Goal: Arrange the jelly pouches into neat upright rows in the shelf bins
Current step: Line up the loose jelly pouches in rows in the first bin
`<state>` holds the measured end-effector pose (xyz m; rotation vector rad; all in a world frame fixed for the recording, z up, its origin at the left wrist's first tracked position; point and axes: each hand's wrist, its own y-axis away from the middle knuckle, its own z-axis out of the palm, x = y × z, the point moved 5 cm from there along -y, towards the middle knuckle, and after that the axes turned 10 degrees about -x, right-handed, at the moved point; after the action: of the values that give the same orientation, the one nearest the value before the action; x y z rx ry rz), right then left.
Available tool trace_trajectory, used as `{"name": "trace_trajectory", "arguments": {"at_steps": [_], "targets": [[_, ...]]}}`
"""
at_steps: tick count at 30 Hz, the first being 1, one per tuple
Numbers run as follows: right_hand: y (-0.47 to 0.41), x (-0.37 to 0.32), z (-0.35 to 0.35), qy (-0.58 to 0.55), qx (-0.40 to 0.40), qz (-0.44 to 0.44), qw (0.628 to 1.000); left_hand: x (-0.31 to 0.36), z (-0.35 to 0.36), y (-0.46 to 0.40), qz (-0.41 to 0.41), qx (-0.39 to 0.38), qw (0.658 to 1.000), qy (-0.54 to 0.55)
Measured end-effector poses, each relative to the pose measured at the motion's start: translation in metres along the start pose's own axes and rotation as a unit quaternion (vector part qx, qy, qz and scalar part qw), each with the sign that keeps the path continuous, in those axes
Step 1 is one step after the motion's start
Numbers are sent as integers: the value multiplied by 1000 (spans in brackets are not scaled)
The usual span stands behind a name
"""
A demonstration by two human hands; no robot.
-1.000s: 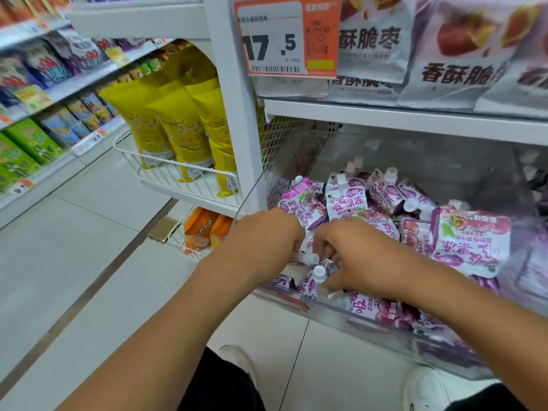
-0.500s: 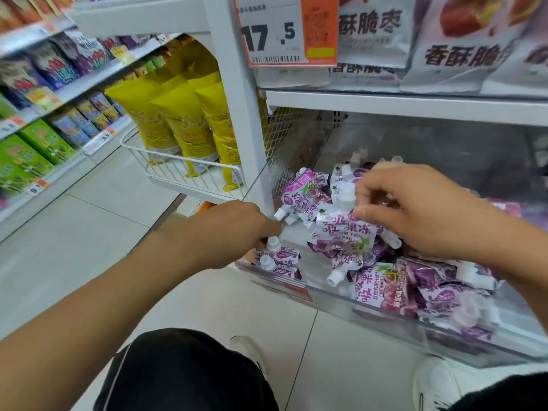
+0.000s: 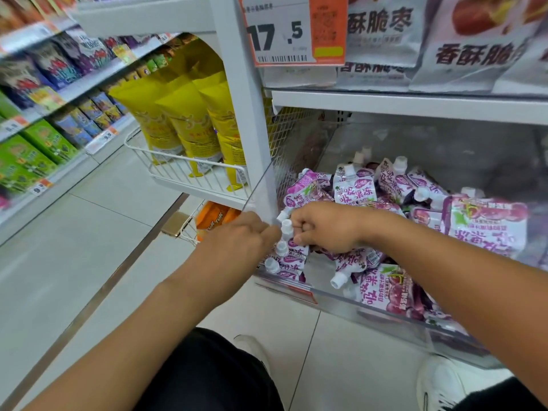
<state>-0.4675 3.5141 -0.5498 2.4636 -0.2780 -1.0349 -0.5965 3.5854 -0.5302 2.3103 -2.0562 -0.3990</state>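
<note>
both hands work the bin's (image 3: 370, 305) left front corner: right hand (image 3: 326, 229) pinches a pouch (image 3: 292, 247) into the upright row, left hand (image 3: 240, 241) curled beside; loose pouches next.

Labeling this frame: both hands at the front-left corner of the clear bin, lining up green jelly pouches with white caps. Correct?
Not quite: the jelly pouches are purple and white, not green. The head view shows it. The rest holds: left hand and right hand work at the front-left corner of the clear bin, and the caps are white.
</note>
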Motion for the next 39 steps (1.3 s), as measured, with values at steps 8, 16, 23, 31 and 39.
{"name": "trace_trajectory", "arguments": {"at_steps": [8,16,23,31,39], "targets": [[9,1,-1,-44,-60,27,997,13,-31,-19,-89,-78,969,219],[-7,-16,-60,362,101,-4,927,19,-23,-25,-145,-72,982,100],[-31,33,-63,398,-19,133,907,25,-26,-22,-150,-44,987,48],[-37,23,-29,401,-147,114,897,28,-27,-21,-138,-58,987,63],[7,16,-30,336,-203,104,914,24,-22,-22,-158,-60,982,89]]}}
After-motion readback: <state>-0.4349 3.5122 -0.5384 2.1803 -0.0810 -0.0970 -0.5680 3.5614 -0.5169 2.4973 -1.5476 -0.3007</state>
